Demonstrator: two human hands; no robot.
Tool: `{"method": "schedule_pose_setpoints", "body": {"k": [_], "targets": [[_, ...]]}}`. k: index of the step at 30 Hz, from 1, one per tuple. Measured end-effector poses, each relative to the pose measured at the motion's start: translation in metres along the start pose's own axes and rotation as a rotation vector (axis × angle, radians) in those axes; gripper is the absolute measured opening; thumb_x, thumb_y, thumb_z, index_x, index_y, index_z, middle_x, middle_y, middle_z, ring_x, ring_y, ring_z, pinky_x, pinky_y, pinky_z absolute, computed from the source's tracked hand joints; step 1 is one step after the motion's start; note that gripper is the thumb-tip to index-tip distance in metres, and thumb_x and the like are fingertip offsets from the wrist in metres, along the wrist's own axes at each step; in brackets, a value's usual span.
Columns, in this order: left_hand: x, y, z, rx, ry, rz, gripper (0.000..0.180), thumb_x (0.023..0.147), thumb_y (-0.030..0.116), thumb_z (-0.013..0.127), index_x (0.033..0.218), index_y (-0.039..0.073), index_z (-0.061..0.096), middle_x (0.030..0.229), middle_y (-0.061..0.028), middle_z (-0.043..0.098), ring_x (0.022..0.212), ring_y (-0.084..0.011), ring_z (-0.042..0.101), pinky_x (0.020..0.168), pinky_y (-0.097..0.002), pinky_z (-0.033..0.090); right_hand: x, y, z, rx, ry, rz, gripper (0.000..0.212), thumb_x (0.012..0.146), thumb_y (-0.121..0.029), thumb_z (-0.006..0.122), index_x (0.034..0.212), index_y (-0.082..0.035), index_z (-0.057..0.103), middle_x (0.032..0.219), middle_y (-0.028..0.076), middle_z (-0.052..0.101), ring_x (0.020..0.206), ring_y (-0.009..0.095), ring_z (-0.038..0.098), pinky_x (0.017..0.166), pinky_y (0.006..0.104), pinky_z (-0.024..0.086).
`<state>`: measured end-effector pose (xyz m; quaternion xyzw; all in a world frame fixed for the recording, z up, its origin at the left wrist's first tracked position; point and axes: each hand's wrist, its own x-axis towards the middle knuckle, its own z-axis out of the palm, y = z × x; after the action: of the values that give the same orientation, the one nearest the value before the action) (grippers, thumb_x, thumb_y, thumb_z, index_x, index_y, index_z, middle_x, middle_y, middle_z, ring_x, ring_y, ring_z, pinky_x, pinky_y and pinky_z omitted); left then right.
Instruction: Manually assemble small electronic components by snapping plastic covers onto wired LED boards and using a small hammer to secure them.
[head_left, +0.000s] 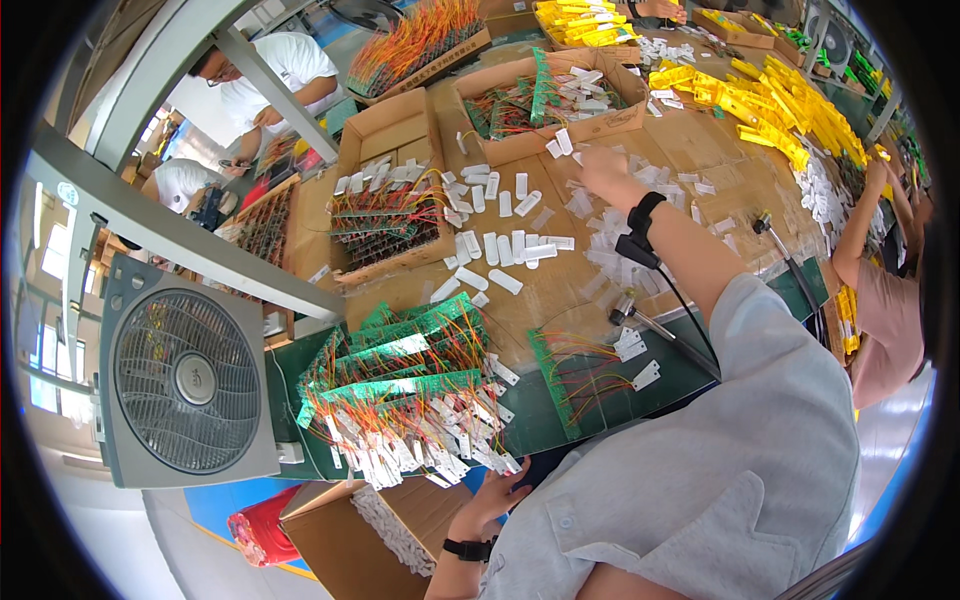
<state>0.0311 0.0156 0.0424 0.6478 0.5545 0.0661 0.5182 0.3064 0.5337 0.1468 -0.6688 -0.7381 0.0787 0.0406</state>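
My right hand [605, 172] reaches across the bench, its fingers pinched at two small white plastic casings [560, 143] beside the front wall of a cardboard box. Low at the bench's front edge, my left hand [492, 497] has its fingers apart, with nothing visible in them. Just beyond it lies a heap of green circuit boards [410, 345] with red and yellow wires and white tabs. A single strip of green boards [556, 385], wired to two white tabs [646, 375], lies to the right. Loose white casings [505, 280] are scattered mid-bench.
Cardboard boxes of boards [390, 262] and casings [605, 122] stand further back. Yellow plastic parts [780, 100] pile up at the far right. A fan [195, 380] sits at left behind a metal post. An open carton [370, 540] is below. Other people work at both sides.
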Motion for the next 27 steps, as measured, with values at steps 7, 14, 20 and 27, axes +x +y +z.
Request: {"method": "schedule_pose_setpoints", "body": {"k": [7, 14, 20, 27], "targets": [[0.005, -0.027, 0.015, -0.105, 0.057, 0.054, 0.06, 0.096, 0.039, 0.065, 0.151, 0.021, 0.05, 0.149, -0.0203, 0.051, 0.142, -0.0398, 0.036, 0.118, -0.0461, 0.027, -0.002, 0.004, 0.012, -0.391, 0.151, -0.07, 0.025, 0.088, -0.014, 0.066, 0.111, -0.011, 0.077, 0.113, 0.011, 0.074, 0.112, 0.03, 0.068, 0.088, 0.0437, 0.054], [0.003, -0.028, 0.014, -0.171, 0.019, 0.018, 0.06, 0.097, 0.042, 0.064, 0.15, 0.019, 0.051, 0.151, -0.0156, 0.051, 0.145, -0.0384, 0.035, 0.12, -0.0465, 0.024, -0.032, -0.048, -0.001, 0.497, -0.132, -0.592, 0.02, 0.097, -0.023, 0.06, 0.098, -0.005, 0.069, 0.089, 0.016, 0.071, 0.086, 0.035, 0.069, 0.077, 0.0437, 0.054], [0.004, -0.011, -0.006, -0.227, -0.118, -0.089, 0.058, 0.099, 0.044, 0.059, 0.15, 0.018, 0.05, 0.152, -0.0174, 0.05, 0.146, -0.0391, 0.034, 0.121, -0.0466, 0.023, 0.039, -0.11, 0.054, 0.335, 0.178, -0.923, 0.024, 0.095, -0.025, 0.06, 0.108, -0.007, 0.07, 0.108, 0.015, 0.066, 0.103, 0.036, 0.062, 0.088, 0.0475, 0.052], [-0.002, -0.01, 0.007, -0.166, 0.043, -0.034, 0.053, 0.1, 0.044, 0.056, 0.145, 0.016, 0.056, 0.14, -0.0218, 0.058, 0.136, -0.0434, 0.042, 0.115, -0.0486, 0.029, 0.07, -0.136, 0.077, 0.153, 0.001, -0.972, 0.029, 0.096, -0.023, 0.061, 0.119, -0.008, 0.068, 0.117, 0.012, 0.06, 0.115, 0.035, 0.054, 0.096, 0.0439, 0.048]]}}
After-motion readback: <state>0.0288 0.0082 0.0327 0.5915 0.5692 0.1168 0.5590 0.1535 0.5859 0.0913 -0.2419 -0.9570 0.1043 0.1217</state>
